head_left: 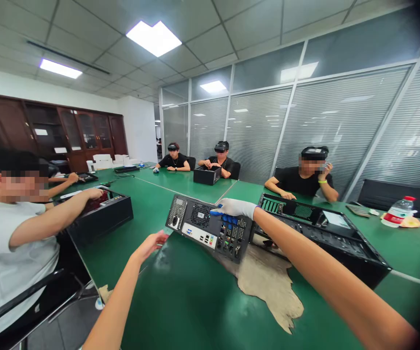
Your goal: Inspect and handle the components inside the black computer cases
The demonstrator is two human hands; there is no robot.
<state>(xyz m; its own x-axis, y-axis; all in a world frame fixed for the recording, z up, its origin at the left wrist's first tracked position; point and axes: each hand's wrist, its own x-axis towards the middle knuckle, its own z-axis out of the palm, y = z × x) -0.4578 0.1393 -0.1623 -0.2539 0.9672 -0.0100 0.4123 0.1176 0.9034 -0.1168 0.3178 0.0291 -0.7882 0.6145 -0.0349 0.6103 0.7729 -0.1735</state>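
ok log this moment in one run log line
right hand: gloved, on computer case | left hand: beside case's left end, contact unclear | rear ports: visible | tan sheet: on green table

Can't tell from here if the left hand [150, 246] touches the near case [210, 226], its fingertips [162, 237] are a blur. Gloved right hand [236, 208] hides part of that case, and print by the ports [205, 238] is too tiny to read. Far case's [207, 176] insides are hidden; person in white [16, 238] on the left gets cut off.
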